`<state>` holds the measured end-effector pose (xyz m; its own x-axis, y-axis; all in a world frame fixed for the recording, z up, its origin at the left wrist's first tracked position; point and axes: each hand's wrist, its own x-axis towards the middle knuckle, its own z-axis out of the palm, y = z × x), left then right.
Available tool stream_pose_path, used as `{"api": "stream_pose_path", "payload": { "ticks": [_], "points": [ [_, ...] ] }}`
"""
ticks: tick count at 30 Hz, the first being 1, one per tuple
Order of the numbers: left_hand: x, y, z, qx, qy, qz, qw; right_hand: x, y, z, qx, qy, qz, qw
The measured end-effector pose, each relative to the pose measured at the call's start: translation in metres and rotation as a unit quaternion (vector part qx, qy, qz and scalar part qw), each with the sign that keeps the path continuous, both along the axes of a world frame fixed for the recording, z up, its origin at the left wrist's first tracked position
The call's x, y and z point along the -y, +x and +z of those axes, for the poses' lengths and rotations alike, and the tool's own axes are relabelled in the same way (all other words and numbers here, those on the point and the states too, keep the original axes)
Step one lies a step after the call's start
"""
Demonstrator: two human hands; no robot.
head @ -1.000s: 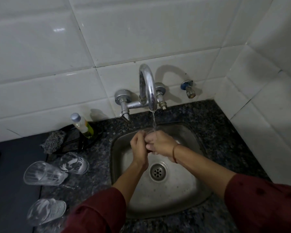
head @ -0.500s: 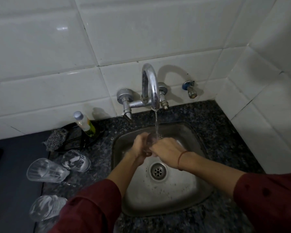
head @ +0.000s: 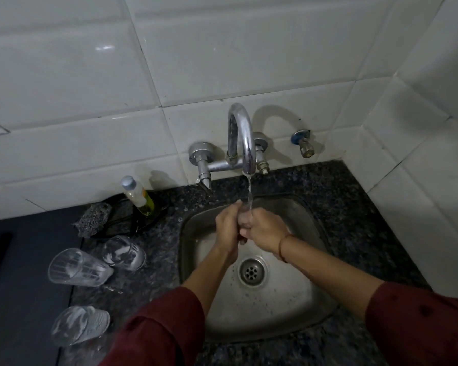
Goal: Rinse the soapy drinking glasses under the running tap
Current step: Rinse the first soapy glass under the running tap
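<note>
Dark red sleeves, thin orange-red wristband on right wrist

No text is readable, not even on the bottle.

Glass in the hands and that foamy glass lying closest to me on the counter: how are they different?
The held glass is gripped by the left hand and right hand over the sink; the foamy glass lies on its side on the counter, untouched. Water from the tap runs onto the held glass; the foamy glass is coated in white suds. Both are clear drinking glasses.
</note>
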<state>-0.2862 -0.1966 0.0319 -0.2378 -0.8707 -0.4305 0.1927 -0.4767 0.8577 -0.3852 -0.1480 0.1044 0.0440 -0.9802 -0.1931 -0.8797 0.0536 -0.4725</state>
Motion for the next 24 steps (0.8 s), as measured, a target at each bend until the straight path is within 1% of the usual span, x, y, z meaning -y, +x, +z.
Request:
{"api": "stream_pose_path", "payload": {
  "ticks": [1,3,4,5,6,8,9,10,11,13,14,15,16,17,18,19,20,21,22,23,24],
  "points": [
    [0.000,0.003,-0.001,0.021,0.013,-0.013,1.000,-0.002,-0.001,0.001,0.001,0.012,0.031,0.999],
    [0.006,0.013,-0.002,0.045,0.075,-0.125,0.988,-0.010,0.001,-0.001,-0.061,-0.003,0.089,0.994],
    [0.008,0.017,0.000,0.045,0.095,-0.172,0.980,-0.013,0.001,-0.002,-0.083,-0.019,0.098,0.991],
    [0.010,0.017,0.003,0.032,0.098,-0.177,0.979,-0.013,0.001,-0.004,-0.104,-0.032,0.097,0.989],
    [0.010,0.014,0.005,0.010,0.085,-0.147,0.985,-0.011,0.004,-0.007,-0.133,-0.044,0.096,0.986],
    [0.003,0.005,0.003,-0.026,0.032,-0.054,0.998,-0.008,0.010,-0.005,-0.149,-0.053,0.051,0.986],
    [-0.001,0.001,0.001,-0.022,0.015,-0.019,0.999,-0.007,0.011,-0.002,-0.128,-0.053,0.025,0.990],
    [-0.003,0.000,-0.002,-0.002,0.013,0.000,1.000,-0.005,0.010,-0.001,-0.108,-0.040,0.023,0.993],
    [-0.003,0.003,-0.002,0.022,0.029,-0.008,0.999,-0.005,0.009,-0.001,-0.081,-0.037,0.045,0.995],
    [0.002,0.014,0.002,0.064,0.073,-0.099,0.990,-0.009,0.006,-0.002,-0.055,-0.014,0.081,0.995],
    [0.006,0.019,0.006,0.084,0.082,-0.146,0.982,-0.012,0.004,-0.001,-0.066,-0.007,0.094,0.993],
    [0.009,0.021,0.009,0.088,0.085,-0.167,0.978,-0.013,0.003,-0.003,-0.097,-0.021,0.112,0.989],
    [0.011,0.020,0.012,0.077,0.083,-0.156,0.981,-0.013,0.004,-0.006,-0.128,-0.034,0.117,0.984],
    [0.011,0.017,0.016,0.046,0.079,-0.124,0.988,-0.013,0.006,-0.007,-0.149,-0.040,0.105,0.983],
    [0.010,0.011,0.016,0.010,0.070,-0.086,0.994,-0.012,0.009,-0.008,-0.139,-0.034,0.073,0.987],
    [0.007,0.006,0.014,-0.023,0.053,-0.053,0.997,-0.009,0.011,-0.005,-0.109,-0.034,0.042,0.993],
    [0.004,0.003,0.011,-0.038,0.037,-0.028,0.998,-0.007,0.011,-0.004,-0.060,-0.037,0.010,0.997],
    [0.001,0.002,0.007,-0.030,0.030,-0.010,0.999,-0.005,0.009,-0.004,-0.019,-0.033,0.001,0.999],
    [0.001,0.004,0.006,-0.010,0.035,-0.008,0.999,-0.004,0.007,-0.003,-0.003,-0.033,0.015,0.999],
    [0.004,0.008,0.005,0.020,0.051,-0.032,0.998,-0.006,0.006,-0.003,-0.028,-0.040,0.047,0.998],
    [0.007,0.012,0.007,0.050,0.071,-0.083,0.993,-0.007,0.005,-0.002,-0.058,-0.043,0.079,0.994]
  ]
}}
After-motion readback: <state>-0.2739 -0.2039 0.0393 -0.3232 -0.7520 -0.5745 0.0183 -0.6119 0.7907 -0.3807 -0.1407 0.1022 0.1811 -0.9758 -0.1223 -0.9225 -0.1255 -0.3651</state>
